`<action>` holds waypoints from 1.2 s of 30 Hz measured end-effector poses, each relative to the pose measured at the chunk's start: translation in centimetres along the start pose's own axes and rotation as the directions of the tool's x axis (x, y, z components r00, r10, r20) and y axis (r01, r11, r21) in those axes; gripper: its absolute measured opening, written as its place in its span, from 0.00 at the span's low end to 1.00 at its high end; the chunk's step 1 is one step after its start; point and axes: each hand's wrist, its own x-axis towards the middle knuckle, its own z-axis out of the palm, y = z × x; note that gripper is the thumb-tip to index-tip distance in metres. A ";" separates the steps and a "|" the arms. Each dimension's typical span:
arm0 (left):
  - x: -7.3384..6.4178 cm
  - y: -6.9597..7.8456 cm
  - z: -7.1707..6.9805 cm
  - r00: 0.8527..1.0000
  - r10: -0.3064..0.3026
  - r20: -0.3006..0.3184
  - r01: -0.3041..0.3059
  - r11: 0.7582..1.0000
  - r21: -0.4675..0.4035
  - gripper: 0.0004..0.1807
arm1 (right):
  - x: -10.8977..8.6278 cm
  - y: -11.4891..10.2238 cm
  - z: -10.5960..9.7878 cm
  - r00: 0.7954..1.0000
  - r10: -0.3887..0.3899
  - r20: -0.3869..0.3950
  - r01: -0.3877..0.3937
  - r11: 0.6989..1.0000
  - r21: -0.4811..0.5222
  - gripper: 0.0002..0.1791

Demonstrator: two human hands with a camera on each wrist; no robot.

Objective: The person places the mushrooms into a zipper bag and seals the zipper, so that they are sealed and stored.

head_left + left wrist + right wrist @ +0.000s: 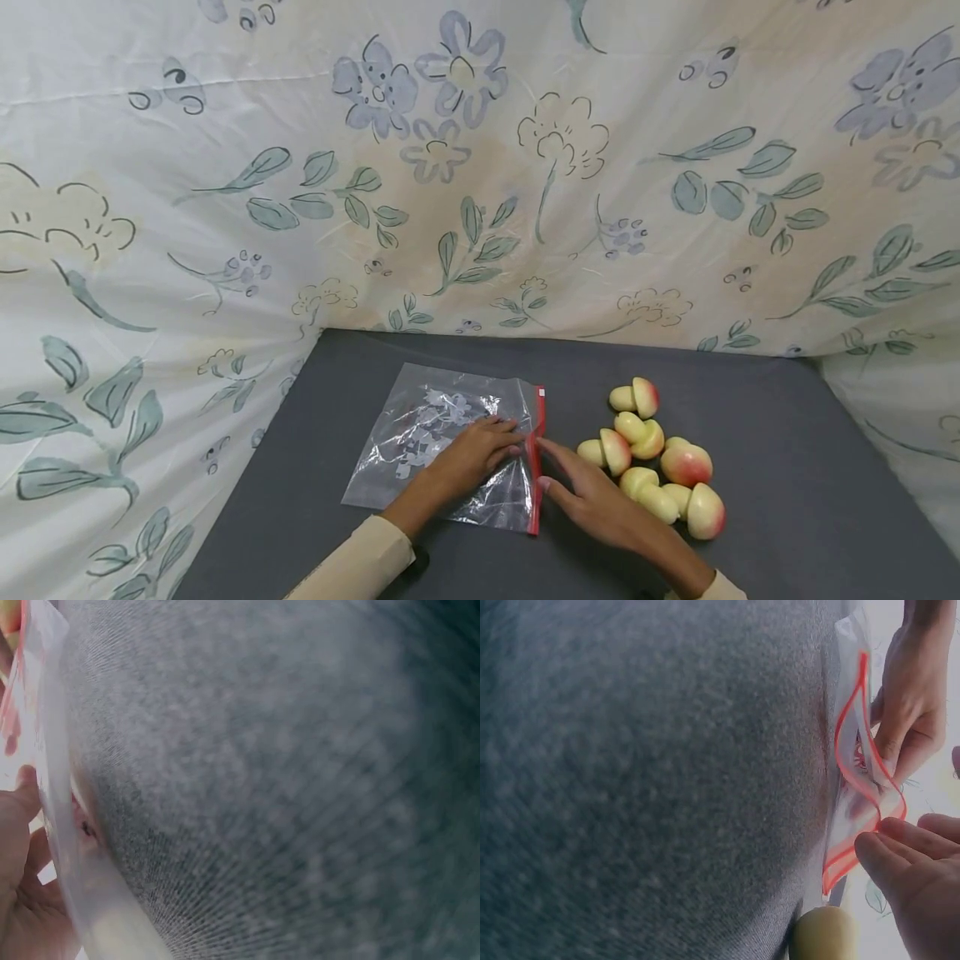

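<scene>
"Bag [426, 437]: contents?"
"White markings [448, 404] show. It lies on table [765, 442]; parted mouth [851, 750] points right; long axis unclear."
"Grip?"
"Left hand [476, 454] rests on bag, pinch indeterminable; right hand [588, 492], straight-fingered, touches red strip [535, 508]."

Pale cream sleeves [356, 560] stop short of the bare hands [474, 456].

zip bag [438, 429] | clear, red-edged — mouth parted | flat on dark tabletop [772, 467]
</scene>
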 end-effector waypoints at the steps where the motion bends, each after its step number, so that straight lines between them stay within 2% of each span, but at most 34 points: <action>1: 0.0 -0.1 -0.1 1.000 -0.005 0.003 0.005 1.000 -0.016 0.20 | 0.0 0.0 0.0 1.000 -0.003 -0.003 0.003 1.000 -0.015 0.30; 8: 0.0 -0.1 -0.9 1.000 -0.019 -0.009 0.018 0.988 -0.153 0.21 | -0.2 0.3 0.2 1.000 -0.026 -0.001 0.026 0.996 -0.089 0.26; 12: -0.1 0.2 -0.9 0.999 0.001 -0.041 -0.009 0.980 -0.198 0.20 | -0.3 0.6 0.2 0.998 -0.065 0.011 0.066 0.991 -0.116 0.24; 17: -0.3 0.4 -1.0 0.995 0.013 -0.103 -0.038 0.969 -0.242 0.19 | -0.4 0.8 0.4 0.997 -0.067 0.024 0.070 0.988 -0.135 0.23; 21: -0.4 0.9 -1.4 0.986 -0.032 -0.162 -0.021 0.949 -0.315 0.19 | -0.4 1.0 0.4 0.998 -0.042 0.036 0.047 0.989 -0.138 0.22; 26: -0.5 1.5 -2.0 0.974 -0.117 -0.194 0.033 0.920 -0.392 0.16 | -0.3 1.1 0.4 0.998 -0.009 0.058 0.016 0.991 -0.130 0.21; 31: -0.6 2.0 -2.3 0.958 -0.137 -0.252 0.030 0.923 -0.384 0.14 | -0.4 1.1 0.4 0.998 -0.002 0.068 0.011 0.991 -0.135 0.20; 36: -0.7 2.4 -2.6 0.937 -0.126 -0.327 -0.004 0.929 -0.370 0.11 | -0.5 1.1 0.4 0.998 -0.019 0.064 0.028 0.989 -0.147 0.20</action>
